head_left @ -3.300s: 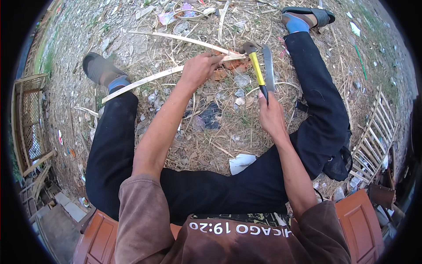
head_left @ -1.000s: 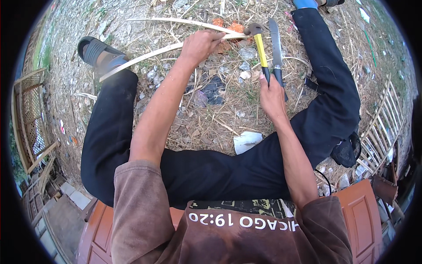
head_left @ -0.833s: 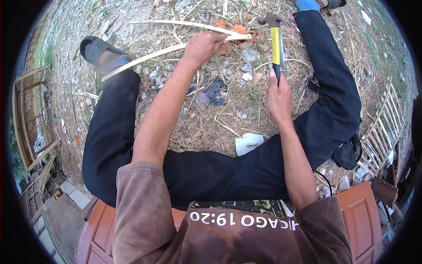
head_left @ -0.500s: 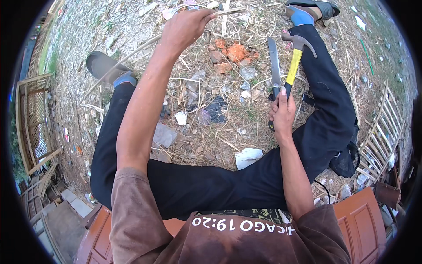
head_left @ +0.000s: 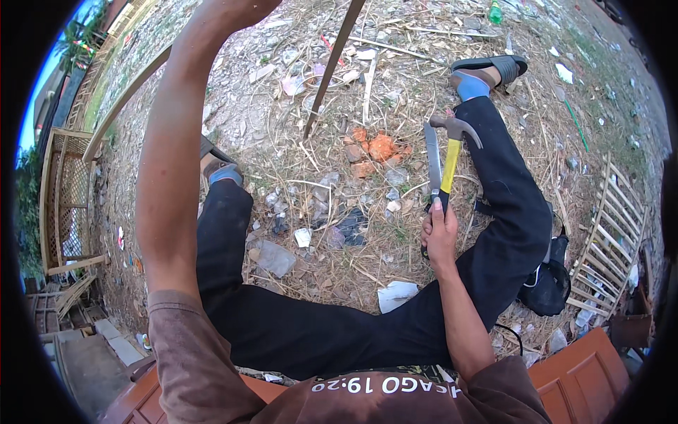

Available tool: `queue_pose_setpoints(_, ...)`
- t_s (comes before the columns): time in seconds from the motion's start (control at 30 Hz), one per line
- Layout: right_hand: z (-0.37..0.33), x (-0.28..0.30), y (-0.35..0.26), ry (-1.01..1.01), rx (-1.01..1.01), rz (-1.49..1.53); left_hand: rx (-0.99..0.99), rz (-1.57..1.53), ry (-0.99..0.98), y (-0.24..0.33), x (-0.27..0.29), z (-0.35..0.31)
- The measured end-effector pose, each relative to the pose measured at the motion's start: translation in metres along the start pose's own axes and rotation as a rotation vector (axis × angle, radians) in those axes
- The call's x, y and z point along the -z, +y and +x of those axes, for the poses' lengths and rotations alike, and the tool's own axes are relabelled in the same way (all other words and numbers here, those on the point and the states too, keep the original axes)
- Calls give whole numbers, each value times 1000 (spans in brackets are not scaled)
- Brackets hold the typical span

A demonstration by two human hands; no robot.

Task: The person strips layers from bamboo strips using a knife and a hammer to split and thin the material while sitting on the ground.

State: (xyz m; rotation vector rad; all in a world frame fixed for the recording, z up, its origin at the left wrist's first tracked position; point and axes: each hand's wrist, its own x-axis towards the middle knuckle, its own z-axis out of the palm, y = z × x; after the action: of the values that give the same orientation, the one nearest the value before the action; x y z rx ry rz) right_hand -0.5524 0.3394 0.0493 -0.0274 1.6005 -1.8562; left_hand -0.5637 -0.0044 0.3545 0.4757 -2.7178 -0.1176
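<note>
My left hand (head_left: pixel 236 8) is raised at the upper edge, its fingers partly cut off by the picture. A long pale strip (head_left: pixel 127 106), like split bamboo, passes behind my left forearm toward that hand and is lifted off the ground. A second, darker strip (head_left: pixel 335 62) slants down from the upper edge; whether both are one piece I cannot tell. My right hand (head_left: pixel 441 233) is closed round the handles of a claw hammer (head_left: pixel 452 159) with a yellow-and-black handle and a long-bladed knife (head_left: pixel 433 157). Both tools point away from me, side by side.
My legs (head_left: pixel 304 325) lie spread on the ground round broken orange brick (head_left: pixel 381 147), stones and scraps of plastic. A slatted wooden frame (head_left: pixel 600 240) lies at the right, a lattice panel (head_left: pixel 74 198) stands at the left. A black bag (head_left: pixel 547 283) rests beside my right knee.
My left hand has risen toward the upper left, and the pale strip has lifted with it. The darker strip has come into view. My right hand still grips hammer and knife.
</note>
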Motion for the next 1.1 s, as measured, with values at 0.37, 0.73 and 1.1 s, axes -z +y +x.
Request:
queue_pose_setpoints(0.37, -1, 3, -3, -13, 3, 27, 212, -183, -211, -2, 82, 1)
queue_pose_setpoints(0.73, 4, -5, 8, 31, 156, -376, 253, -605, -538, -46, -60, -17)
queue_pose_setpoints(1.1, 38, -83, 9, -204, 28, -178, 525, -1026, -377, -60, -126, -14)
